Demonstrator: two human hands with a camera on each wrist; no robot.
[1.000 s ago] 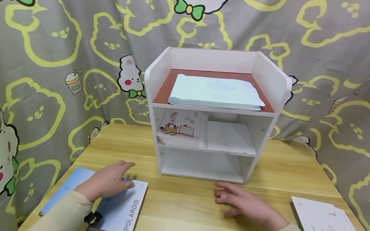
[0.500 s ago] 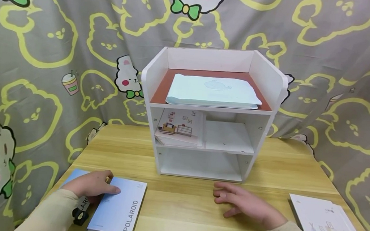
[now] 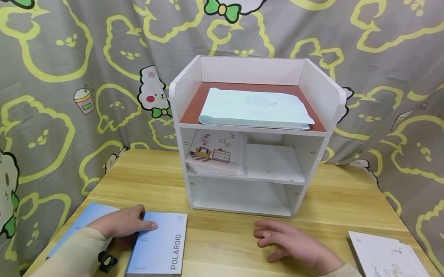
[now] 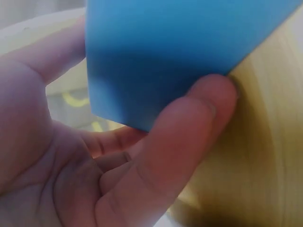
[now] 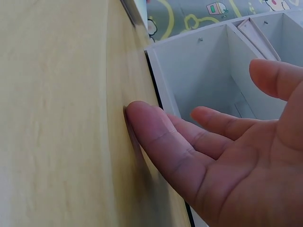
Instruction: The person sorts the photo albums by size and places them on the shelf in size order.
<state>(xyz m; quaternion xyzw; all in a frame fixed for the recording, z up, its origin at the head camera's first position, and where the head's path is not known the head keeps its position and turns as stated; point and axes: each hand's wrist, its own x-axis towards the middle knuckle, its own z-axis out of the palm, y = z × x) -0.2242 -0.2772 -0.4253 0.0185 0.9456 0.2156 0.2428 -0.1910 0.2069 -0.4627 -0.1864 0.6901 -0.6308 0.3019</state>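
A blue book marked POLAROID (image 3: 160, 244) lies at the front left of the table. My left hand (image 3: 122, 223) grips its left edge, thumb on the cover and fingers down the side, partly hidden. The left wrist view shows the blue book (image 4: 156, 52) between thumb and fingers. Under my left forearm a second blue book (image 3: 86, 219) is partly covered. My right hand (image 3: 296, 245) rests at the table in front of the shelf, fingers loosely bent and holding nothing. In the right wrist view, the right hand (image 5: 222, 165) is beside the shelf's lowest compartment.
A white three-level shelf (image 3: 242, 178) stands at the back middle. Pale blue whale-print books (image 3: 255, 108) lie on its top, and illustrated books (image 3: 214, 153) sit on the middle level's left. White illustrated booklets (image 3: 395, 274) lie at the right. A patterned curtain (image 3: 129, 27) hangs behind.
My left hand first drew back leftward to the front POLAROID book's left edge. Over the last half second, hand and book shifted right, away from the second book. The right hand stayed put.
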